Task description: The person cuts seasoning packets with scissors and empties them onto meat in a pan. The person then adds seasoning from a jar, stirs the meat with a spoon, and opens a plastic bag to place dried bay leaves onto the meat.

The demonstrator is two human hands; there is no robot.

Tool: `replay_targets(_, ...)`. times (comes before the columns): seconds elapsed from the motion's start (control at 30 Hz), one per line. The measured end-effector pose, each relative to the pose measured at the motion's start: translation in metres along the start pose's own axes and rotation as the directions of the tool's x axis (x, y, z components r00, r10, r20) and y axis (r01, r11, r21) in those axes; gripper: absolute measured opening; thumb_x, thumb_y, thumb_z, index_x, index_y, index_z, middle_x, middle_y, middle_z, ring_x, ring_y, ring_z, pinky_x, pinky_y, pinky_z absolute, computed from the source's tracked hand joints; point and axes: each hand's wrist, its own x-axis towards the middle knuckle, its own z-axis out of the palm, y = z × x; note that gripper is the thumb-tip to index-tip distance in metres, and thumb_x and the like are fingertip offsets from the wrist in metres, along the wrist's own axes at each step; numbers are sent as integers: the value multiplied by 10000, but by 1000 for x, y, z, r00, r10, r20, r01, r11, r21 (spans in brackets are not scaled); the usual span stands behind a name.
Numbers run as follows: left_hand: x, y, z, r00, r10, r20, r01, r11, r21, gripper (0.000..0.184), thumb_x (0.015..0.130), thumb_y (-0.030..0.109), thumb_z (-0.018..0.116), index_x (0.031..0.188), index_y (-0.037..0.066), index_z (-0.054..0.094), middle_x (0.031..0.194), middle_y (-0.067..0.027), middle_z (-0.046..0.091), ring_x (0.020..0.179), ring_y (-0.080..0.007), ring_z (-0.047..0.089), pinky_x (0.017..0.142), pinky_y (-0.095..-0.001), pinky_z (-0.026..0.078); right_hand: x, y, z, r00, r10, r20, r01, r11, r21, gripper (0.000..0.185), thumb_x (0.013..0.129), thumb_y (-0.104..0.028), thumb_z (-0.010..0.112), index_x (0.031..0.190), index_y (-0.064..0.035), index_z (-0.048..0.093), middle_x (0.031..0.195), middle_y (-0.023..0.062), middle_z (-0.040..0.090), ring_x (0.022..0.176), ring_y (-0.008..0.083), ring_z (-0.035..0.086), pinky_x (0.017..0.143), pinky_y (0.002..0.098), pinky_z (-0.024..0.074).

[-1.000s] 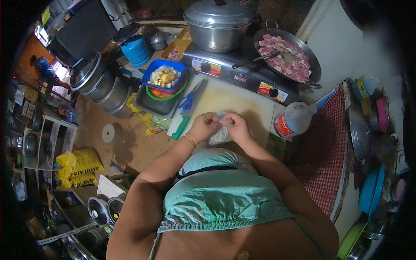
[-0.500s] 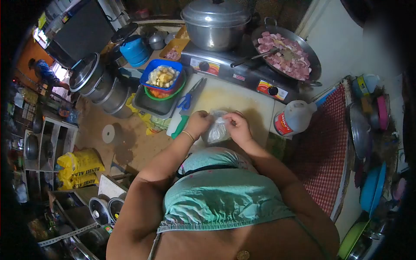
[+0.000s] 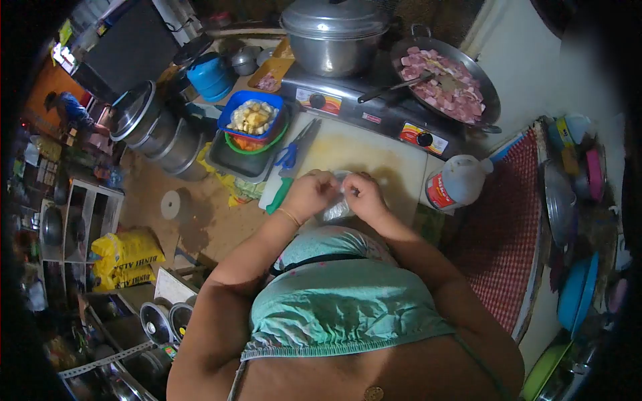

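My left hand (image 3: 312, 194) and my right hand (image 3: 363, 196) are close together over the near edge of the white cutting board (image 3: 394, 157). Fingers of both are pinched on the top of a clear plastic bag (image 3: 336, 211), which hangs between and below them. What the bag holds is too unclear to name. Left of my left hand lies a knife with a green handle (image 3: 279, 194), and beside it are blue-handled scissors (image 3: 287, 156). A white jug with a red label (image 3: 454, 184) stands to the right of the board.
Behind the board, a stove (image 3: 370, 107) bears a lidded pot (image 3: 333, 40) and a wide pan of meat pieces (image 3: 443, 87). A blue basket (image 3: 251, 100) of pale food stands in a green one at the left. A person (image 3: 73, 110) is at the far left.
My hands have parted and come back together at the top of the bag. The distant person has shifted slightly.
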Motion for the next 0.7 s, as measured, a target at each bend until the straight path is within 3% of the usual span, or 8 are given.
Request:
replay_targets(0.2, 5, 16, 3, 993, -10, 116, -39, 909, 414, 182, 766, 245, 692, 879, 102, 689, 850, -143, 676, 786, -351, 653, 707, -439, 517, -3, 3, 5, 1000, -24, -20, 27, 985, 169, 108, 716, 73, 575, 740, -31, 554, 750, 131, 564, 750, 278, 572, 670, 361, 461)
replay_targets(0.27, 9, 30, 2, 982, -87, 167, -17, 842, 539, 217, 761, 286, 680, 892, 115, 700, 859, -142, 687, 777, -361, 661, 698, -451, 523, -13, 7, 8, 991, 125, 37, -130, 953, 272, 125, 765, 98, 543, 775, -24, 571, 770, 69, 569, 773, 169, 561, 705, 285, 454)
replay_targets(0.37, 13, -1, 25, 982, -85, 170, -24, 832, 554, 215, 755, 296, 654, 823, 104, 722, 855, -179, 696, 763, -363, 677, 707, -482, 521, -13, 4, 9, 965, 255, 57, -259, 963, 80, 118, 799, 84, 565, 838, -16, 615, 823, 55, 610, 798, 124, 548, 718, 280, 471)
replay_targets(0.4, 16, 0, 26, 977, -114, 181, -23, 785, 619, 215, 754, 297, 649, 778, 93, 713, 827, -174, 693, 734, -351, 677, 692, -484, 519, -15, 17, 12, 992, 125, 9, -125, 983, 136, 107, 796, 85, 577, 824, -16, 597, 815, 50, 599, 790, 130, 547, 726, 285, 478)
replay_targets(0.47, 12, 11, 20, 991, 40, 131, -106, 828, 550, 225, 743, 307, 659, 846, 110, 688, 749, -142, 675, 677, -328, 669, 628, -479, 507, -17, 28, 9, 986, 165, 25, -166, 951, 262, 119, 813, 39, 607, 917, -18, 610, 904, 58, 613, 868, 149, 562, 771, 321, 484)
replay_targets(0.53, 11, 9, 25, 992, 118, 36, -120, 864, 490, 205, 723, 255, 653, 851, 96, 641, 754, -136, 658, 667, -324, 654, 622, -473, 502, -3, -25, -4, 961, 276, 33, -276, 935, 224, 83, 786, 43, 604, 808, -18, 553, 801, 97, 546, 814, 190, 533, 794, 302, 450)
replay_targets(0.63, 7, 20, 20, 989, 147, 28, -142, 865, 480, 184, 711, 213, 644, 828, 73, 612, 750, -142, 648, 680, -335, 647, 618, -465, 503, -6, -11, -9, 988, 85, 127, -67, 988, -140, 49, 799, 8, 605, 835, 1, 572, 815, 166, 589, 788, 281, 581, 740, 354, 467)
replay_targets(0.7, 7, 18, 22, 984, 177, 2, -157, 865, 477, 175, 710, 196, 642, 817, 64, 600, 746, -152, 644, 681, -343, 643, 619, -463, 505, -6, 12, -6, 976, 154, 156, -127, 976, -175, 66, 805, -4, 605, 867, 15, 588, 819, 197, 607, 765, 324, 597, 705, 383, 472)
